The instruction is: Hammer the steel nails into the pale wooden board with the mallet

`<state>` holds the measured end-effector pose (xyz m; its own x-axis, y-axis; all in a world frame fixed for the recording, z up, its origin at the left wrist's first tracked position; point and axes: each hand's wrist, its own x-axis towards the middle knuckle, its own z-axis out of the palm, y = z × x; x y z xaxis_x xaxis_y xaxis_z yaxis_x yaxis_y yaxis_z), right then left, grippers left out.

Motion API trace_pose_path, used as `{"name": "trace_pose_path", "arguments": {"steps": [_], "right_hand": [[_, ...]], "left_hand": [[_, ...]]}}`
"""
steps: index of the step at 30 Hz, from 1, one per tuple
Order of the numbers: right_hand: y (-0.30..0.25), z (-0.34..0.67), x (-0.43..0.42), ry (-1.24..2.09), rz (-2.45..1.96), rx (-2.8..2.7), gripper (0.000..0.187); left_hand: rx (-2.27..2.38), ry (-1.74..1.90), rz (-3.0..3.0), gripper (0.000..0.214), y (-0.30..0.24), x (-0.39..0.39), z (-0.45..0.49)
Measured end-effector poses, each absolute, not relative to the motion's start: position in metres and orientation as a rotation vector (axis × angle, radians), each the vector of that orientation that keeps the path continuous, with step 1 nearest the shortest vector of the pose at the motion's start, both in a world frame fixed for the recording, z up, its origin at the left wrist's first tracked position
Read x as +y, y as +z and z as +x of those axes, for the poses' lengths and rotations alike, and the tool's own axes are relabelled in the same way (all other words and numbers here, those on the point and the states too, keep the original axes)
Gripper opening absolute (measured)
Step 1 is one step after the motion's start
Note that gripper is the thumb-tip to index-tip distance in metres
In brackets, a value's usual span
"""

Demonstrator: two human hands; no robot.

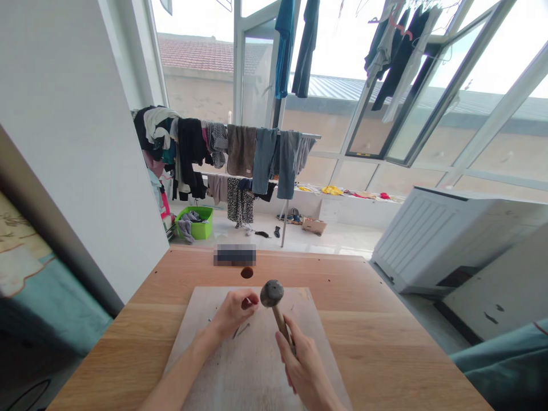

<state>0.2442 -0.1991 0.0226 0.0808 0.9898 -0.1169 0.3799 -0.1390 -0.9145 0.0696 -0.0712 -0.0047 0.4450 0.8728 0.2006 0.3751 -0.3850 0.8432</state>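
Note:
My right hand [302, 351] is wrapped round the wooden handle of a mallet [272, 293] with a dark rounded head. The mallet tilts up and to the left above a pale board [274, 371]. To its left, my left hand [237, 311] is closed in a pinch over the board; what its fingertips hold, if anything, is too small to make out. Thin nails [243, 329] lie on the board just below the left hand. A few tiny bits also lie near the left wrist.
The board lies on a wooden table [377, 342] with a round hole [247, 273] near its far side. A blurred dark box-like object [234, 255] sits at the far edge. Beyond stand a laundry rack [308, 136], a green basket [201, 229] and a white cabinet [415, 240].

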Motion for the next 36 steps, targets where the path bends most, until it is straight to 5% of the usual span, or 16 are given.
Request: {"name": "trace_pose_path", "arguments": {"steps": [17,28,32,36], "right_hand": [[0.010,0.240,-0.200,0.945,-1.646,-1.460,0.060],[0.005,0.246,-0.204,1.011,-1.671,-1.364,0.065],[0.010,0.248,-0.205,1.021,-1.667,-1.382,0.064],[0.011,0.250,-0.205,1.000,-1.656,-1.371,0.065]], "left_hand": [[1.015,0.789,2.176,0.033,0.014,-0.076,0.056],[1.340,-0.043,2.654,0.041,0.050,-0.117,0.059],[1.245,0.110,2.543,0.033,0.049,-0.108,0.058],[1.054,0.637,2.251,0.019,0.040,-0.088,0.046]]}}
